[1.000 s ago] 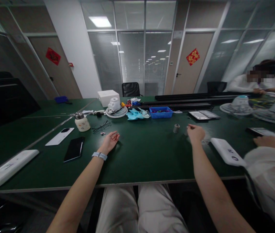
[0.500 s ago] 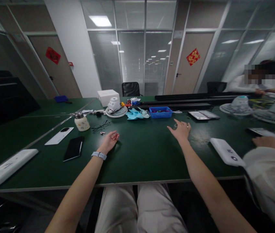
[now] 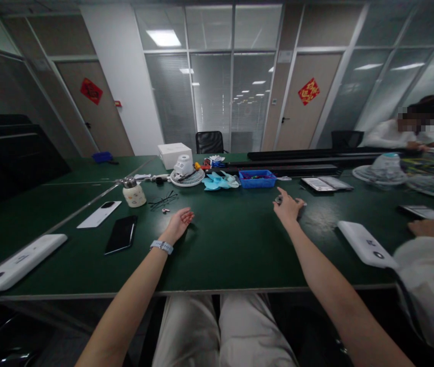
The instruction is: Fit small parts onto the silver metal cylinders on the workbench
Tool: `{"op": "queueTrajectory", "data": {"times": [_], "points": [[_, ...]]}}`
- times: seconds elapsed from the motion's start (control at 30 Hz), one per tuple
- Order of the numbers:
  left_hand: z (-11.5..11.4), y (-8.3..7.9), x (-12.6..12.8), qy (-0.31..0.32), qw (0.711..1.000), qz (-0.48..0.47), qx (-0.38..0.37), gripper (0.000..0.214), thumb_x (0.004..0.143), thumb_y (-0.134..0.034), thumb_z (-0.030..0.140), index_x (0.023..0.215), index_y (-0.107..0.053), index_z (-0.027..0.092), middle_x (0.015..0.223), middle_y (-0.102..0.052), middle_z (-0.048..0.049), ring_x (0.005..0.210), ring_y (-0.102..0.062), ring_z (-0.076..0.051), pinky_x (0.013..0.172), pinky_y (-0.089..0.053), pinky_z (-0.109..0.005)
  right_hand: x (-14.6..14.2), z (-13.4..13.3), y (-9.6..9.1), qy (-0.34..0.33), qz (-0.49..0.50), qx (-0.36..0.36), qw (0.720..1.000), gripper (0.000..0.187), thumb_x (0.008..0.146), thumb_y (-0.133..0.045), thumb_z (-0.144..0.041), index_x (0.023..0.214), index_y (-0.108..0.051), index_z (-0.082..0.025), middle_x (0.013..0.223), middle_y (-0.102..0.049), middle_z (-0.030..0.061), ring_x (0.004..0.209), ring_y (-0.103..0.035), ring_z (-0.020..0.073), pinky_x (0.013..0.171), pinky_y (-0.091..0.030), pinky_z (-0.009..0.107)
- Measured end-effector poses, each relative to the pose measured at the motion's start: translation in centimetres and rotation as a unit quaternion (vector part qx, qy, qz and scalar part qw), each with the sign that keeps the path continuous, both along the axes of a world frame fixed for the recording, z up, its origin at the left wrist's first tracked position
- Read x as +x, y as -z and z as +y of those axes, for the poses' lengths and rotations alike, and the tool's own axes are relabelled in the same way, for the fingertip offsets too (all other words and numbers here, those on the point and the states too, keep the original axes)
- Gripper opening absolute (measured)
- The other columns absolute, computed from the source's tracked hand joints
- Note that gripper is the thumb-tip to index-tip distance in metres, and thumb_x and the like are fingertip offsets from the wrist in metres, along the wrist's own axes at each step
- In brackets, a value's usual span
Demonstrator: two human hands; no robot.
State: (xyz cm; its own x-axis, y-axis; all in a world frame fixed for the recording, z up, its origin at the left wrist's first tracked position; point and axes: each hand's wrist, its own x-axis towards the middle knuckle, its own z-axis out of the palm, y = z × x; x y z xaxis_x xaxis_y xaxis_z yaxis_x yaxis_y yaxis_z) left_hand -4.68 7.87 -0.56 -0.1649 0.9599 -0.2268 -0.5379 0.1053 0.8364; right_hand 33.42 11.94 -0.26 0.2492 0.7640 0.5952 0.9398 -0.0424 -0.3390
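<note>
My left hand (image 3: 179, 224) rests on the green table, palm turned inward and fingers loosely curled and apart, with nothing in it. Close to it lie a small white-and-pink earbud-like piece (image 3: 166, 210) and black-framed glasses (image 3: 165, 200). Farther right, my right hand (image 3: 288, 208) is low over the tabletop. Its thumb and index finger curve around a small dark metallic piece (image 3: 279, 200), too small to name. Beyond the hands are a blue tray (image 3: 257, 179) with small parts, light-blue fan blades (image 3: 219, 181) and a white fan part (image 3: 183, 165) on a round fan grille (image 3: 186, 178).
On the left are a patterned bottle (image 3: 134, 196), a white phone (image 3: 99, 214), a black phone (image 3: 121, 234) and a white device (image 3: 21, 261). At right lies another white device (image 3: 365, 244), beside a co-worker's sleeve (image 3: 431, 270). Long black bars (image 3: 293, 169) lie behind.
My right hand's fingers have drawn in from a wide spread around the small metallic piece. My left hand stays about where it was; the view has shifted slightly.
</note>
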Motion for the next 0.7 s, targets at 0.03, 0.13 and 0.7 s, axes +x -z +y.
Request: {"op": "queueTrajectory", "data": {"times": [0.03,0.13,0.7], "points": [[0.0,0.2,0.2,0.001,1.0,0.02,0.019,0.005,0.078,-0.055,0.009,0.076,-0.058,0.013,0.067,-0.061,-0.0044,0.062,-0.06,-0.011,0.059,-0.047,-0.02,-1.1,-0.4,-0.3,-0.036,0.024,0.016,0.999,0.055,0.078,-0.055,-0.022,0.132,-0.043,-0.023,0.106,-0.066,0.01,0.098,-0.058,0.0248,0.092,-0.021,0.044],[-0.3,0.7,1.0,-0.002,0.988,0.122,0.091,0.009,0.072,-0.066,0.018,0.079,-0.062,0.015,0.072,-0.064,-0.0033,0.064,-0.059,-0.01,0.059,-0.043,-0.02,-6.4,-2.4,-1.0,-0.183,0.1,0.04,0.977,0.064,0.077,-0.058,-0.028,0.137,-0.035,-0.027,0.118,-0.061,0.0087,0.091,-0.06,0.0234,0.09,-0.026,0.042],[-2.2,0.3,4.6,0.019,0.87,0.418,0.261,0.013,0.068,-0.073,0.031,0.079,-0.075,0.023,0.1,-0.06,-0.007,0.098,-0.055,-0.021,0.083,-0.044,-0.029,-17.0,-5.3,2.0,-0.483,0.134,-0.062,0.863,0.073,0.072,-0.067,-0.029,0.138,-0.034,-0.028,0.121,-0.059,0.005,0.093,-0.06,0.0194,0.091,-0.038,0.039]]}}
